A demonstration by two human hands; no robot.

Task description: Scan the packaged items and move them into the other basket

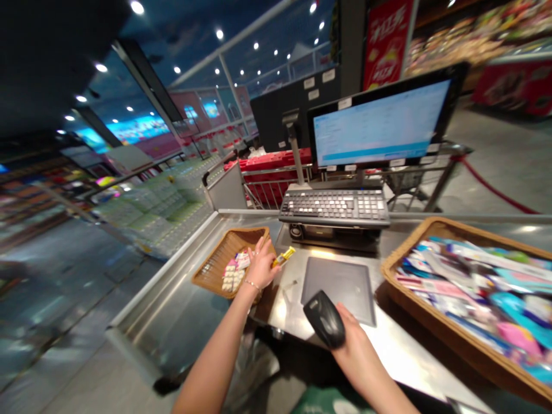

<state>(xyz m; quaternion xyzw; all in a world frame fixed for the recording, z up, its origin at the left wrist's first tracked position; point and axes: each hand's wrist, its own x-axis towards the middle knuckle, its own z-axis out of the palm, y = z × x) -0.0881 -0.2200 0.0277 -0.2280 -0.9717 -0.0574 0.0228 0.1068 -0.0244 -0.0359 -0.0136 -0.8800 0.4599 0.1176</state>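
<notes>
My left hand (262,265) is closed on a small yellow item (284,256), over the right edge of a small wicker basket (215,259). Inside that basket lie white and pink packages (233,275). A black handheld scanner (324,319) is gripped in my right hand (351,342), above the near edge of the metal counter. Beyond the scanner, a grey flat pad (338,287) rests on the counter (394,339).
A large wicker basket (435,227) full of colourful packaged goods stands at the right. Behind the pad are a keyboard (334,206) on a raised stand and a lit monitor (379,126). Red baskets (271,164) sit in a cart beyond.
</notes>
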